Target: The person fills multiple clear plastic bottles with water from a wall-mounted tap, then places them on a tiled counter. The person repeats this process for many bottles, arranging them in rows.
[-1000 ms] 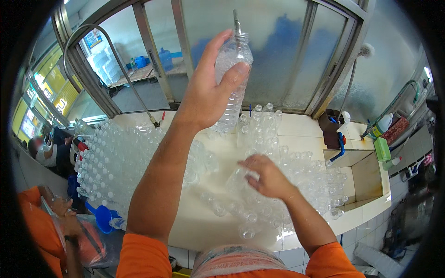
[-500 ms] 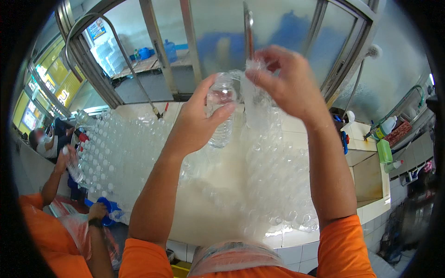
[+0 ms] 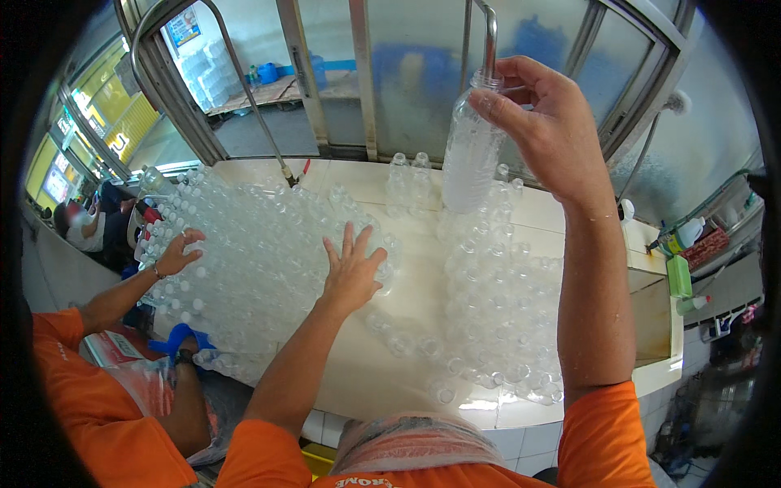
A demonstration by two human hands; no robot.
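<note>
My right hand (image 3: 533,106) pinches a clear plastic bottle (image 3: 473,150) by its neck, holding it upright with its mouth at the end of a bent metal spout (image 3: 490,41). The bottle looks cloudy with water inside. Lower and to the left, my left hand (image 3: 355,272) is open, its fingers spread at the right edge of a dense group of clear bottles (image 3: 268,236). It grips nothing, though whether a fingertip touches a bottle is unclear. Another group of uncapped bottles (image 3: 496,309) stands below my right hand's bottle. A few more bottles (image 3: 409,183) stand near the back.
At the left, a co-worker in an orange sleeve reaches a hand (image 3: 179,254) over white-capped bottles, near a blue object (image 3: 181,340). A curved metal pipe (image 3: 236,69) rises at the back left. A basin (image 3: 651,317) and a green container (image 3: 678,276) are at the right.
My left hand has let go of its bottle and moved down, fingers spreading. My right hand's bottle is now steady at the spout. The co-worker's left hand no longer holds a bottle up.
</note>
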